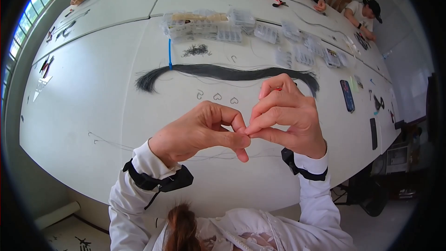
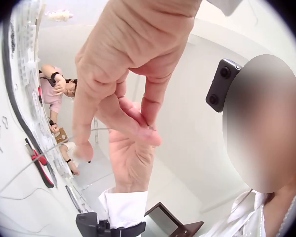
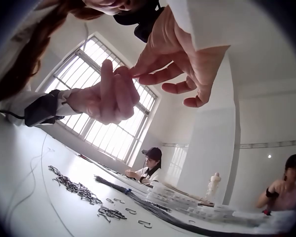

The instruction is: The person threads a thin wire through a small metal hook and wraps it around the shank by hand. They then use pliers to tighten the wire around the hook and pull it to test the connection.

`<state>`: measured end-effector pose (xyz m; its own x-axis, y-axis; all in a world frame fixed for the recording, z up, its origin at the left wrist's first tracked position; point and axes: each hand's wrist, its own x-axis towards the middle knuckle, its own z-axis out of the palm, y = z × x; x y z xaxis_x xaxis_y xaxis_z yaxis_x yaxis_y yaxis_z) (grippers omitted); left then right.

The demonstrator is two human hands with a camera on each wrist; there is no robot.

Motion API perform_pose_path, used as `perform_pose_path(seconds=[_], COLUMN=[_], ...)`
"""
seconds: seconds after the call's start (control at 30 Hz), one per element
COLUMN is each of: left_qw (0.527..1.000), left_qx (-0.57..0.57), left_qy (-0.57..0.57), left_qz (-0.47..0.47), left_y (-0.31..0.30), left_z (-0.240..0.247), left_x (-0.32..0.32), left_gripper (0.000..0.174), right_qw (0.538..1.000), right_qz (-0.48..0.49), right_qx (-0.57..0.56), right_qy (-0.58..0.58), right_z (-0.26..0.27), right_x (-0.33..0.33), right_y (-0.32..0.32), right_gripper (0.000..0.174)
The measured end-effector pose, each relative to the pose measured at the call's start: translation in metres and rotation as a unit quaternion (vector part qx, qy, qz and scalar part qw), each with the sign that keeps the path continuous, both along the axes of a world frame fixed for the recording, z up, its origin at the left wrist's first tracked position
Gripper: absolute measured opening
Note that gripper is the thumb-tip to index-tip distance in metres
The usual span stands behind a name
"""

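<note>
Above the table, my left hand (image 1: 200,128) and right hand (image 1: 290,116) meet at their fingertips. Thumb and forefinger of each pinch at the same spot. A thin pale line (image 2: 24,167) runs into the fingertips in the left wrist view; whatever else they hold there is hidden. Beyond the hands lie a few bent wire hooks (image 1: 217,96). A long dark bundle of strands (image 1: 218,70) with a blue tie (image 1: 170,56) stretches across the table, and a heap of small dark hooks (image 1: 196,50) sits behind it.
Clear plastic compartment boxes (image 1: 229,34) cluster farther back. A red-handled tool (image 2: 38,157) lies by the bundle. Loose lines (image 1: 111,140) trail over the table (image 1: 83,107) near me. A phone (image 1: 347,95) is at the right. Other people sit around the far edges.
</note>
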<state>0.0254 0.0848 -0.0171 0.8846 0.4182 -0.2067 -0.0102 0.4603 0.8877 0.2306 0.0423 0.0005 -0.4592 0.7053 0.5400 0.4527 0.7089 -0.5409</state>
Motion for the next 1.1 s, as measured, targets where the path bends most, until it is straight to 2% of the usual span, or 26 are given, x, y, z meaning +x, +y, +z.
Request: perform_pose_path(seconds=[0.1,0.27,0.43,0.57,0.83,1.1], left_qw=[1.0,0.995,0.996,0.994,0.99,0.99], left_qx=[0.01,-0.064,-0.037,-0.001,0.026,0.024], left_qy=[-0.003,-0.001,-0.016,-0.04,-0.013,-0.001], left_qz=[0.007,0.077,0.08,0.104,0.14,0.142], left_y=[0.001,0.0,-0.001,-0.003,-0.003,-0.002], left_z=[-0.002,0.004,0.002,-0.004,0.0,0.006], left_x=[-0.001,-0.001,-0.001,0.002,0.001,-0.002], left_gripper=[0.014,0.014,0.014,0.011,0.01,0.006], right_qw=[1.0,0.995,0.984,0.981,0.97,0.977], right_qz=[-0.024,-0.092,-0.143,-0.144,-0.15,-0.132], right_qx=[0.009,0.047,0.102,0.122,0.18,0.16], right_qy=[-0.005,-0.011,-0.033,-0.031,-0.069,-0.054], right_z=[0.0,0.0,-0.001,-0.003,-0.003,-0.002], right_x=[-0.001,0.001,-0.004,-0.009,-0.015,-0.016], right_y=[0.0,0.0,-0.002,-0.004,-0.005,-0.004], right_gripper=[0.021,0.022,0.022,0.021,0.023,0.026])
